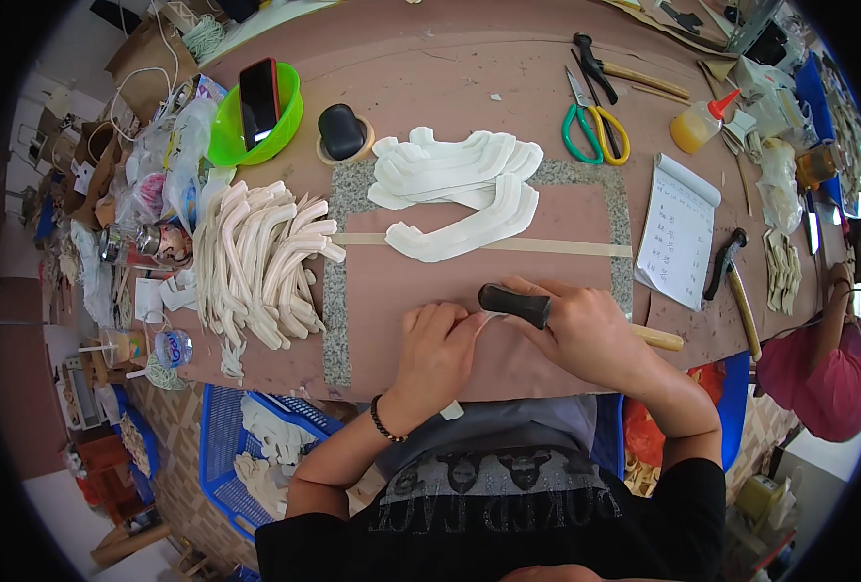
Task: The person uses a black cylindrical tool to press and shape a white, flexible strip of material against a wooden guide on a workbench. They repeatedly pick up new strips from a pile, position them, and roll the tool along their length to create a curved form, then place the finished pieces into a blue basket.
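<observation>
My left hand (437, 346) is closed, pinching a pale curved strip at the table's near edge. Most of that strip is hidden by my hand; a white end (452, 410) shows below my wrist. My right hand (586, 330) wraps round a hammer (515, 305), its black head just right of my left fingertips. The wooden handle comes out to the right beneath my hand. Beyond both hands lies a single bent white strip (464, 225), partly against a stack of similar white strips (455, 165). Left of them is a large heap of cream strips (261, 257).
A green bowl with a phone (259, 102), a tape roll (345, 134), scissors (593, 126), a glue bottle (704, 124) and a notepad (678, 233) ring the work area. Another hammer (731, 281) lies right. Blue baskets (246, 446) stand below; another person's arm (835, 301) is far right.
</observation>
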`<action>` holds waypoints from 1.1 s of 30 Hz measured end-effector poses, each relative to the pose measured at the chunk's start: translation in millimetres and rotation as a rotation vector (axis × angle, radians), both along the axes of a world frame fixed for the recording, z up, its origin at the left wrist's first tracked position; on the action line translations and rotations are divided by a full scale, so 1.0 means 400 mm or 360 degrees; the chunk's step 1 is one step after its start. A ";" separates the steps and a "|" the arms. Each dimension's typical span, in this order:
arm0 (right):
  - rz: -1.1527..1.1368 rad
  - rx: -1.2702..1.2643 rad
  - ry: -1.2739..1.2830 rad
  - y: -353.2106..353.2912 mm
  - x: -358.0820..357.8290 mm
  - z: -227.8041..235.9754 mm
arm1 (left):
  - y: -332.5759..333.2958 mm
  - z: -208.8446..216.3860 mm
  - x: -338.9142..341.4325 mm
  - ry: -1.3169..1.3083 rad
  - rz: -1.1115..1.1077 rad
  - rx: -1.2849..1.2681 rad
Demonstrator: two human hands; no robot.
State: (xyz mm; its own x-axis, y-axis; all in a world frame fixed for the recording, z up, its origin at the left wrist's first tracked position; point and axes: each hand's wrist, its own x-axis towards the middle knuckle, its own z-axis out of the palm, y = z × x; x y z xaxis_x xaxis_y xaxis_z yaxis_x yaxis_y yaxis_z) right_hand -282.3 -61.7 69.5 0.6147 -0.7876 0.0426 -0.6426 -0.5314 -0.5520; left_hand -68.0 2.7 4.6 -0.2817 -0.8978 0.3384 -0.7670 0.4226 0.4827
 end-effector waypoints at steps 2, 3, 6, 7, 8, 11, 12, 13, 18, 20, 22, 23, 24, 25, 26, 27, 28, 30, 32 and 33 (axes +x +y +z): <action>0.0018 -0.0020 -0.0005 -0.009 -0.006 -0.006 | 0.015 0.001 0.002 -0.0046 0.0011 -0.0014; 0.0026 -0.0030 -0.0008 -0.013 -0.006 -0.007 | 0.019 0.000 -0.005 -0.0165 -0.0006 -0.0106; -0.0052 0.0057 -0.0118 -0.011 0.008 0.021 | 0.030 -0.002 -0.014 -0.0218 0.0017 -0.0135; -0.0011 0.0042 -0.0083 -0.011 0.008 0.016 | 0.027 0.004 -0.015 -0.0187 0.0036 -0.0119; 0.0026 0.0027 -0.0047 -0.008 0.006 0.006 | 0.026 0.003 -0.012 -0.0083 0.0071 -0.0070; 0.0039 -0.0031 -0.0034 -0.013 -0.012 -0.002 | 0.021 -0.007 0.008 0.0146 0.0067 0.0014; 0.0024 -0.0052 -0.0046 -0.015 -0.022 -0.001 | 0.009 -0.009 0.016 0.0168 -0.0007 0.0004; -0.0058 -0.0037 -0.0028 -0.011 -0.033 0.005 | -0.006 -0.014 0.020 0.0194 -0.0090 -0.0003; -0.0304 0.0009 -0.0142 0.017 -0.048 0.053 | -0.084 -0.020 0.040 0.0097 -0.0571 -0.0100; -0.0195 -0.0037 -0.0134 0.028 -0.061 0.014 | -0.094 -0.005 0.040 -0.0050 -0.0694 -0.0110; -0.0166 -0.0006 -0.0065 0.029 -0.065 0.010 | -0.082 0.016 0.039 -0.0195 -0.0753 -0.0094; -0.0194 0.0047 0.0001 0.022 -0.063 0.031 | -0.076 0.024 0.039 -0.0252 -0.0745 -0.0100; -0.0219 0.0100 0.0066 0.018 -0.060 0.042 | -0.071 0.031 0.040 -0.0308 -0.0734 -0.0106; -0.0209 0.0097 0.0012 0.019 -0.057 0.044 | -0.064 0.035 0.039 -0.0360 -0.0718 -0.0111; -0.0197 0.0094 -0.0043 0.020 -0.054 0.046 | -0.058 0.027 0.042 -0.0297 -0.0695 -0.0090; -0.0185 0.0091 -0.0097 0.020 -0.051 0.047 | -0.053 0.014 0.047 -0.0235 -0.0672 -0.0070; -0.0145 0.0059 -0.0082 0.020 -0.049 0.042 | -0.053 0.009 0.053 -0.0178 -0.0654 -0.0060; -0.0067 -0.0004 -0.0052 0.019 -0.047 0.024 | -0.041 0.010 0.060 -0.0207 -0.0632 -0.0066; -0.0112 0.0098 0.0109 0.013 -0.034 0.057 | -0.032 0.009 0.065 -0.0216 -0.0609 -0.0046; -0.0135 0.0149 0.0190 0.010 -0.028 0.067 | -0.036 0.015 0.066 -0.0211 -0.0603 -0.0034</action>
